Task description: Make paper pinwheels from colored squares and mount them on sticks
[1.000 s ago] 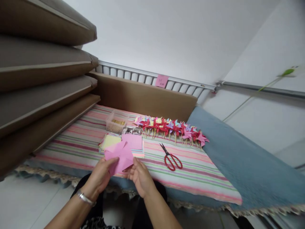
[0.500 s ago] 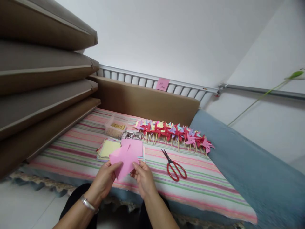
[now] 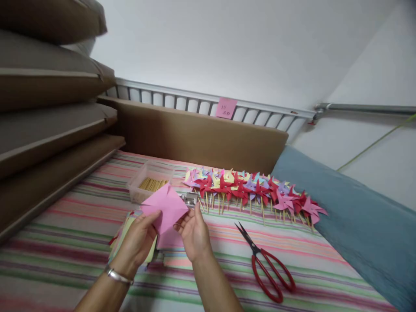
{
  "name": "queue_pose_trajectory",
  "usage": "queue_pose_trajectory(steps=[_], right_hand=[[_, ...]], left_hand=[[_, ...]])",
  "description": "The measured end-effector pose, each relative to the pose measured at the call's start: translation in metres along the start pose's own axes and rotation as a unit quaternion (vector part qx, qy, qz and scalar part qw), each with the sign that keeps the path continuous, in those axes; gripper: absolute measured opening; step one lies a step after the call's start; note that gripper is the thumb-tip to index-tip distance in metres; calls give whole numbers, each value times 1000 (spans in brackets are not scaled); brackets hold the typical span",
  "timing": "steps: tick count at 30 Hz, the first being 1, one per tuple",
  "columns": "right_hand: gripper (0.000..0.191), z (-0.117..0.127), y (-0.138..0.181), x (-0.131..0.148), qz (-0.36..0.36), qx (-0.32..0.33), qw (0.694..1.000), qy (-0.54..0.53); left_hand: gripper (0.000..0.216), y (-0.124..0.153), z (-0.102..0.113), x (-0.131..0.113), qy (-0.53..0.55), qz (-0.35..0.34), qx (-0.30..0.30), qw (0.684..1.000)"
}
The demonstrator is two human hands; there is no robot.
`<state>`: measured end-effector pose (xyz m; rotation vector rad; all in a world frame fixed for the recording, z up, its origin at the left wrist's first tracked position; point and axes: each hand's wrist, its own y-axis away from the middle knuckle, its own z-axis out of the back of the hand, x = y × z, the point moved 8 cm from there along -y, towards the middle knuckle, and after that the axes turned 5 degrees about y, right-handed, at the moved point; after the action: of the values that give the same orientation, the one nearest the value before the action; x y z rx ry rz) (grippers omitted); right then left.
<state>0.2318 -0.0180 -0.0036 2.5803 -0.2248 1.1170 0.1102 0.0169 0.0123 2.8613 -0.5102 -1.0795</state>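
Note:
My left hand [image 3: 140, 237] pinches the lower left edge of a pink square of paper [image 3: 166, 204], thumb on top. Short cuts run in from its corners. Beside the right corner is my right hand [image 3: 195, 235], its thumb raised and its fingers apart; whether its fingertips touch the paper I cannot tell. More pink paper [image 3: 170, 239] lies below, partly hidden. A stack of coloured paper [image 3: 152, 251], yellow on top, is partly covered by my left hand. Red-handled scissors [image 3: 256, 251] lie to the right, blades slightly apart.
Several paper pinwheels [image 3: 240, 190] on sticks lie at the back right. A clear plastic box [image 3: 134, 190] holds thin sticks, with a small metal-coloured container [image 3: 190, 198] nearby. Padded boards [image 3: 58, 130] are stacked at left, and a brown board [image 3: 195, 134] stands before the radiator [image 3: 169, 100].
The view has moved nearer the table. The pink square was pinched by both hands and lifted; now it is turned flatter towards me, and my right thumb has come off it.

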Motion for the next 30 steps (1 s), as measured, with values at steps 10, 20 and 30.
queue_pose_trajectory(steps=[10,20,30], right_hand=[[64,17,-30,-20,-28,-2,1000,6],[54,18,-36,-30,-32,-4,999,16],[23,28,-35,-28,40,-26,994,94]], left_hand=[[18,-32,38,31,45,54,-112,991],[19,-35,49,32,38,54,-105,992],[20,-30,36,39,29,61,-80,995]])
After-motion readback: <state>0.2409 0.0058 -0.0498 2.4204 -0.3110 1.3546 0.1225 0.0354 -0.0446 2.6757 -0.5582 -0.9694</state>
